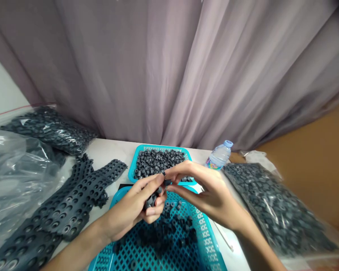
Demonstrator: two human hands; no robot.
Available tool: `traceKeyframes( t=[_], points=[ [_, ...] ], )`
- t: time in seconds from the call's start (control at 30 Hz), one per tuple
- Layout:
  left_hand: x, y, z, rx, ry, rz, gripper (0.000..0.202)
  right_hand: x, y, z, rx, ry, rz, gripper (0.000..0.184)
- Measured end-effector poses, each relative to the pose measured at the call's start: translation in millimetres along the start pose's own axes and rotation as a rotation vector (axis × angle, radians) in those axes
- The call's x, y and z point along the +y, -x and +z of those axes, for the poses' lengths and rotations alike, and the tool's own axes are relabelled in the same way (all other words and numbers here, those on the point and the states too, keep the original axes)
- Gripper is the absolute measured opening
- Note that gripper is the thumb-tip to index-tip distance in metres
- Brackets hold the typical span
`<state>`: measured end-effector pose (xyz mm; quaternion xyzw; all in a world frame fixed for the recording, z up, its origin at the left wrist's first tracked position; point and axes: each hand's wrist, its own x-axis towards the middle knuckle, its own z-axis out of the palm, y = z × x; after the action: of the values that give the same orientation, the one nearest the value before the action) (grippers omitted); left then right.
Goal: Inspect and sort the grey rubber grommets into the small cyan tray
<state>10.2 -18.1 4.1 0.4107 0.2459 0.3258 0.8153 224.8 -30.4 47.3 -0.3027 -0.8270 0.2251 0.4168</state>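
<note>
My left hand (147, 199) is closed around several small black parts (150, 201), above the nearer teal basket (210, 233). One more small black part (167, 182) sits at the fingertips where both hands meet. The thumb and forefinger of my right hand (199, 184) pinch that part from the right side. Beneath my hands, loose black ring-shaped parts (183, 229) lie scattered over the basket's bottom. Behind it stands a second teal basket (132, 169), filled with similar black parts (161, 161).
Black perforated strips (76, 195) lie on the left. Clear plastic (17, 188) and a bag of black pieces (48, 128) are beside them. On the right are a water bottle (219, 155), a large bag of black parts (277, 203) and a thin white stick (224, 237).
</note>
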Motion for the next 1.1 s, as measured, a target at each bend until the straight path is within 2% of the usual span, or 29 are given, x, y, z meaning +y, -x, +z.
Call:
traceKeyframes(
  t=[0.23,0.37,0.57,0.9,1.1],
  points=[
    [4.1,4.9,-1.8,-0.069,0.05,0.007,0.036,-4.4,0.5,5.0,0.033,-0.141,0.048,0.044],
    [8.1,7.0,0.2,-0.093,0.014,0.012,0.033,-4.5,-1.2,6.9,0.041,-0.335,0.105,0.043],
    [9.5,8.8,3.0,-0.218,-0.005,0.022,0.03,7.1,-2.1,9.3,0.012,-0.535,0.165,0.039],
    [9.1,8.2,1.1,-0.215,0.023,-0.001,0.03,11.6,-3.5,13.9,0.039,-0.597,0.135,0.03],
    [9.8,7.9,-0.5,-0.213,0.021,0.004,0.032,4.8,-2.9,12.4,0.085,-0.431,0.067,0.026]
  ],
)
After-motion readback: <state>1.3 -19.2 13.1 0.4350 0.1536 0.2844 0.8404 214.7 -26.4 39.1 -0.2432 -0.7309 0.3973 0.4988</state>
